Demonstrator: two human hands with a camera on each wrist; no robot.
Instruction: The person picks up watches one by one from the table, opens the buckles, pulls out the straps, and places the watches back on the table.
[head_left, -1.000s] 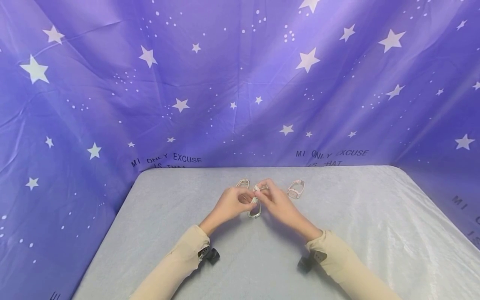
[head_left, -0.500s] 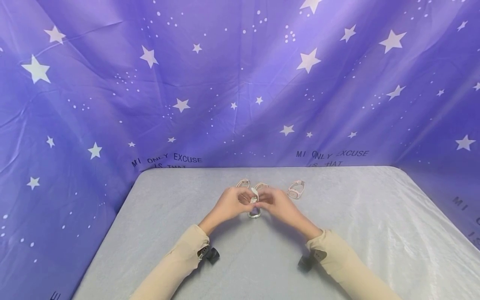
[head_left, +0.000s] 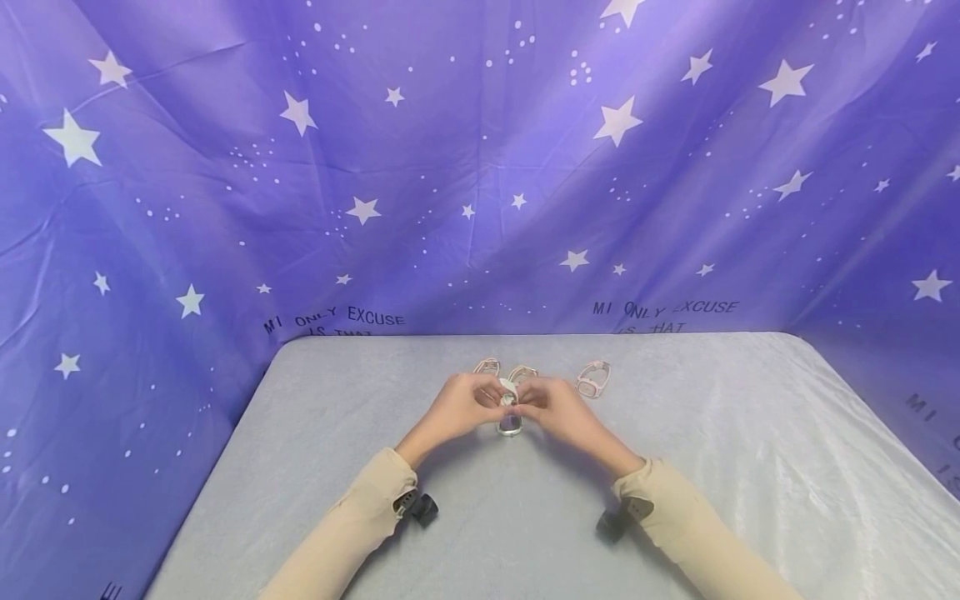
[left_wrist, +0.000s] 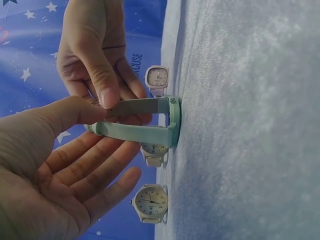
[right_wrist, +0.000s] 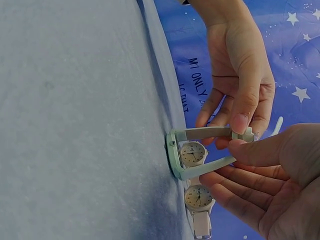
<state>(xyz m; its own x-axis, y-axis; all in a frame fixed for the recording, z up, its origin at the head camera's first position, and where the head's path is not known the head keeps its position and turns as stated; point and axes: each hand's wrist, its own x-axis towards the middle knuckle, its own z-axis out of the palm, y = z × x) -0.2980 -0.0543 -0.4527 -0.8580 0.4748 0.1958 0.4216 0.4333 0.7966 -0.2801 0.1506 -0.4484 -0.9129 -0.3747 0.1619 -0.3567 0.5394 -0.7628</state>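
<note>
"Where's the watch?"
"The mint watch (left_wrist: 137, 132) is mid-table, farther side. I can't see its face, and the hands partly hide the strap ends."
"Grip?"
"Left hand (head_left: 457, 406) and right hand (head_left: 557, 414) both pinch the smooth, looped strap (right_wrist: 207, 168)."
"Room?"
"Plush tablecloth (head_left: 510, 517) stretches nearside; two round watches (left_wrist: 151, 203) and, right, a squarish pink watch (left_wrist: 158, 77) sit toward the far edge."

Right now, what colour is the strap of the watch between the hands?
The strap is pale mint green; the left wrist view shows it best.
</note>
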